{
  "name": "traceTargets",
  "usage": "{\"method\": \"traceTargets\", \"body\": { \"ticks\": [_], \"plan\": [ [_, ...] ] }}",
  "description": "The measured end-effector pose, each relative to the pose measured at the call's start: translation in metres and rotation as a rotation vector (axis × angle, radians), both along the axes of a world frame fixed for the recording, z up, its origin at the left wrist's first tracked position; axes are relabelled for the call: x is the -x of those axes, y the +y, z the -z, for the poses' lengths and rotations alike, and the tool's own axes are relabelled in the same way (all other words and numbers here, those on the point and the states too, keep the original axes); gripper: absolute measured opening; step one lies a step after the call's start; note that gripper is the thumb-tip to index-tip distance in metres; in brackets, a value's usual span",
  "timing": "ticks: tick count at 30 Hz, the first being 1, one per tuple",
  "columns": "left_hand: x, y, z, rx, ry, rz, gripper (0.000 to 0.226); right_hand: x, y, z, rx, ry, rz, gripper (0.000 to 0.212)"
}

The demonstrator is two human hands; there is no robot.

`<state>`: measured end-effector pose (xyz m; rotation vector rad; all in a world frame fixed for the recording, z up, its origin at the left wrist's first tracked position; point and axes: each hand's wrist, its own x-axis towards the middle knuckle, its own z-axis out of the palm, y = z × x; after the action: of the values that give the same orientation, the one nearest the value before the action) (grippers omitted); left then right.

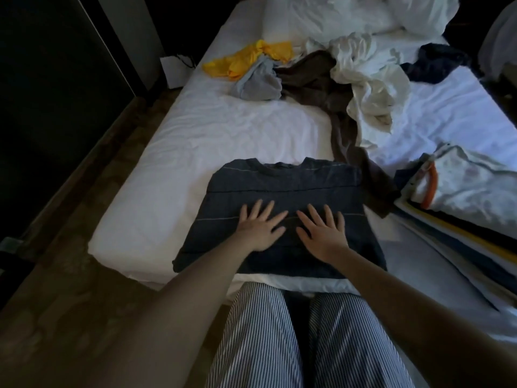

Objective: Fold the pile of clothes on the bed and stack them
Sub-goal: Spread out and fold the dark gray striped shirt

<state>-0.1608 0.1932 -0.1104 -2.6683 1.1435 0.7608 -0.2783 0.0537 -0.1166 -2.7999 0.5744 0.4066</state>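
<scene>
Dark navy folded shirt with thin pale stripes (282, 197) lies on the white-sheeted bed (179, 152); left hand (258, 229) and right hand (323, 233) press it flat, fingers spread.

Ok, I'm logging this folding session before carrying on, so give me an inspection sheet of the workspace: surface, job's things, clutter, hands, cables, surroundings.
Surface: bed sheet, white and wrinkled.
Job's things: dark striped shirt folded flat at the near edge; unfolded behind it, yellow garment, grey garment, brown garment, white garment, navy garment; folded stack at the right.
Clutter: crumpled white bedding at the far end.
Hands: left hand and right hand lie flat on the shirt, fingers spread.
Cables: dark cord at a white box left of the bed.
Surroundings: dark floor; the person's striped trousers.
</scene>
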Motion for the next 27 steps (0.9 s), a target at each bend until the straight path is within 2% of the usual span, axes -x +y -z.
{"method": "traceTargets", "body": {
  "ticks": [3,6,10,12,14,15,17,19,21,23,24,26,27],
  "plan": [
    [-0.020,0.027,0.015,-0.085,0.059,-0.188,0.069,0.028,-0.016,0.021,0.012,0.021,0.134,0.059],
    [-0.037,0.037,0.008,-0.110,0.055,-0.352,0.072,0.041,-0.021,0.024,0.057,0.018,0.223,0.059],
    [-0.047,0.033,-0.001,-0.127,0.066,-0.379,0.068,0.027,0.009,0.009,0.025,-0.063,0.317,0.058],
    [-0.045,0.028,-0.003,-0.068,0.053,-0.367,0.066,0.026,0.032,0.001,0.009,-0.243,0.229,0.051],
    [-0.046,0.022,-0.006,0.005,0.029,-0.353,0.065,0.028,0.057,-0.011,-0.089,-0.383,0.072,0.039],
    [-0.046,0.018,-0.008,0.031,0.018,-0.339,0.064,0.028,0.068,-0.017,-0.156,-0.374,0.038,0.038],
    [-0.048,0.010,-0.013,0.053,0.007,-0.293,0.062,0.023,0.082,-0.024,-0.339,-0.204,0.148,0.049],
    [-0.048,0.001,-0.020,0.062,0.017,-0.237,0.062,0.018,0.087,-0.028,-0.624,0.013,0.404,0.053],
    [-0.050,-0.009,-0.024,0.067,0.031,-0.188,0.062,0.019,0.092,-0.030,-1.013,0.185,0.720,0.050],
    [-0.054,-0.019,-0.026,0.073,0.041,-0.153,0.064,0.020,0.096,-0.027,-1.428,0.183,1.076,0.060],
    [-0.056,-0.024,-0.027,0.073,0.048,-0.138,0.065,0.020,0.097,-0.022,-1.566,0.131,1.238,0.064],
    [-0.062,-0.034,-0.027,0.069,0.058,-0.112,0.070,0.018,0.099,-0.015,-1.713,0.016,1.475,0.066],
    [-0.064,-0.040,-0.028,0.066,0.059,-0.099,0.072,0.018,0.100,-0.012,-1.742,-0.022,1.521,0.064]
  ]
}}
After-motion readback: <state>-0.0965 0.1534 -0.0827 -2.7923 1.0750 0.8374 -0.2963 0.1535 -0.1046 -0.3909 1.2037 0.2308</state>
